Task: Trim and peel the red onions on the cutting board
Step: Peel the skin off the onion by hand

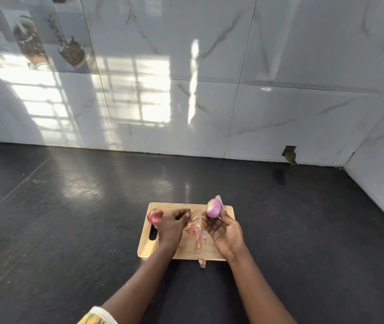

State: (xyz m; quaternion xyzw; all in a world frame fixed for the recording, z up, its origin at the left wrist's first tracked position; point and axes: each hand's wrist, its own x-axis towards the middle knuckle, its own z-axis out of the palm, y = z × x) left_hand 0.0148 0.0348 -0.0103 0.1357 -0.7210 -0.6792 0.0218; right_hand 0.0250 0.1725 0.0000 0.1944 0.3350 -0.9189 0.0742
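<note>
Right hand (pixel 223 230) holds the peeled onion (pixel 213 208) in its fingertips above the board's (pixel 186 249) far right corner. Left hand (pixel 172 226), curled with contents unclear, is just beside the unpeeled onion (pixel 154 217) far left. Open desk (pixel 69 230) surrounds the board.

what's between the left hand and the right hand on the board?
Loose onion skins on the cutting board, between the left hand and the right hand holding the peeled onion. Head view.

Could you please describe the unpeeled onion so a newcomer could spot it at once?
Find the wooden cutting board on the dark countertop. At its far left corner, beside the handle slot, lies the unpeeled onion. Its skin is dark red, unlike the pale purple peeled onion in the right hand.
</note>
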